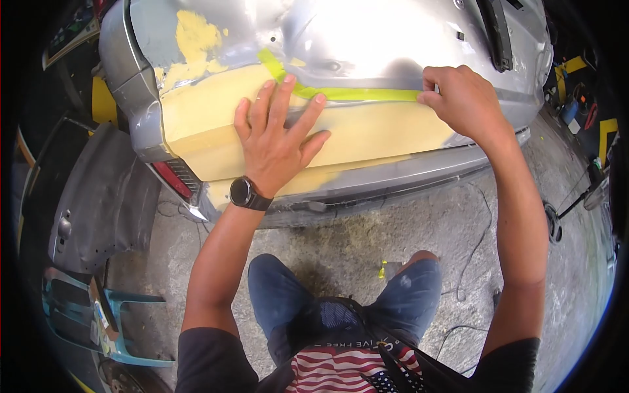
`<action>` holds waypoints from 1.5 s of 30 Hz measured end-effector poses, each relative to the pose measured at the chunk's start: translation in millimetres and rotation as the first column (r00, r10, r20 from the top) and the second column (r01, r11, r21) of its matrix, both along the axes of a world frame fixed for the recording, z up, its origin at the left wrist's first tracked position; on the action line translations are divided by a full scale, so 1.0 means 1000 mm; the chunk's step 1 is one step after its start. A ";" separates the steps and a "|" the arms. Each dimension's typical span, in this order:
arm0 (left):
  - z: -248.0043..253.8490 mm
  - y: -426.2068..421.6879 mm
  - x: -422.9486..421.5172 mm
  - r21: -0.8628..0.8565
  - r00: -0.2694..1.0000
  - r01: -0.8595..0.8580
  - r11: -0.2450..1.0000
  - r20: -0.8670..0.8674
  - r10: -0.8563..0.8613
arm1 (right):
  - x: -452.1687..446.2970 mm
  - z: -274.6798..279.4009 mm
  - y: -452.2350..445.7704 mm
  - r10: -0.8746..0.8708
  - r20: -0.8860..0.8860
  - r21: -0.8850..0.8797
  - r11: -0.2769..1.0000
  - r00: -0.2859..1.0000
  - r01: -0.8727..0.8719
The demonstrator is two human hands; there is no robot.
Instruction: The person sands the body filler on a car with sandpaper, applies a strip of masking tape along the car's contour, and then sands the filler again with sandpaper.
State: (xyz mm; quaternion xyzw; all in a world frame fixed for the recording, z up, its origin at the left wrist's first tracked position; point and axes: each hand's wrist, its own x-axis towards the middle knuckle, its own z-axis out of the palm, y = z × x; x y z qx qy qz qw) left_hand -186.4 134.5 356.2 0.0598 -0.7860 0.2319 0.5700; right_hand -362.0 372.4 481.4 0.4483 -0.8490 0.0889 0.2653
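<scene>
A strip of yellow-green masking tape (367, 95) runs across a silver car's rear panel (367, 121), along the upper edge of a broad patch of pale yellow body filler (209, 108). Its left end bends upward. My left hand (278, 134), with a black watch on the wrist, lies spread on the filler, fingertips touching the tape near the bend. At the tape's right end, my right hand (462, 101) is closed, thumb and fingers pinching it. The tape looks taut between the hands.
Below the panel is the bumper (386, 177), with a red tail light (173, 178) at left. A grey loose car door (105, 203) and a teal plastic chair (131, 327) stand on the left. Cables (475, 252) lie on the concrete floor.
</scene>
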 end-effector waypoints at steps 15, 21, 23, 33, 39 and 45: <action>0.000 0.002 -0.004 -0.035 0.999 -0.045 0.998 0.013 0.046 | -0.002 0.010 -0.005 -0.010 0.007 0.038 0.999 1.000 0.009; 0.001 0.006 -0.006 -0.010 0.999 -0.028 1.000 0.026 0.028 | -0.005 0.008 -0.008 -0.010 -0.010 0.023 1.000 1.000 0.011; 0.002 0.010 -0.007 0.010 0.999 -0.037 0.999 0.017 0.036 | -0.005 0.008 -0.009 -0.031 -0.011 0.023 0.999 0.999 0.031; -0.001 0.005 -0.014 -0.041 0.999 -0.033 0.999 -0.031 0.031 | -0.005 0.015 -0.015 -0.076 -0.012 0.063 0.995 0.997 0.077; 0.000 0.007 -0.014 -0.033 0.999 -0.044 0.998 -0.027 0.043 | 0.003 0.019 -0.014 -0.057 -0.006 0.077 0.995 0.998 0.057; 0.000 0.008 -0.014 -0.017 0.999 -0.053 0.998 -0.014 0.052 | 0.006 0.019 -0.015 -0.076 0.011 0.079 0.994 0.997 0.075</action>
